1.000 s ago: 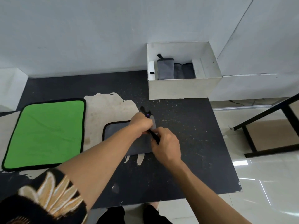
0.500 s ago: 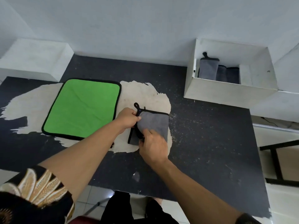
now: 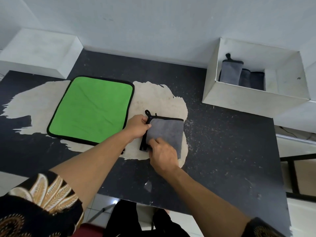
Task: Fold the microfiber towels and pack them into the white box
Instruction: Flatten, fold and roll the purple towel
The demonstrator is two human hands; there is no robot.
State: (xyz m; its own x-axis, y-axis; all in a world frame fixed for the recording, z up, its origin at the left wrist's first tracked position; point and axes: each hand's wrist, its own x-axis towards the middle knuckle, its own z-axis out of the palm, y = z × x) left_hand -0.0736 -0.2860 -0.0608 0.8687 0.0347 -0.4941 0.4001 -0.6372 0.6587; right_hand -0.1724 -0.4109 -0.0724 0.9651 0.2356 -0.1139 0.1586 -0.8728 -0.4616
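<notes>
The right hand (image 3: 162, 156) rests on the folded gray towel (image 3: 168, 132), fingers bent; whether they pinch it I cannot tell. The left hand (image 3: 136, 128) pinches its nine-o'clock edge. Best line up the black edges before pressing flat. The green towel (image 3: 92, 108) lies just beside at ten, the white box (image 3: 253, 101) at two, with bare table (image 3: 222, 159) between.

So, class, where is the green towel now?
In the head view, the green towel lies flat on the black table, left of the grey towel.
</notes>
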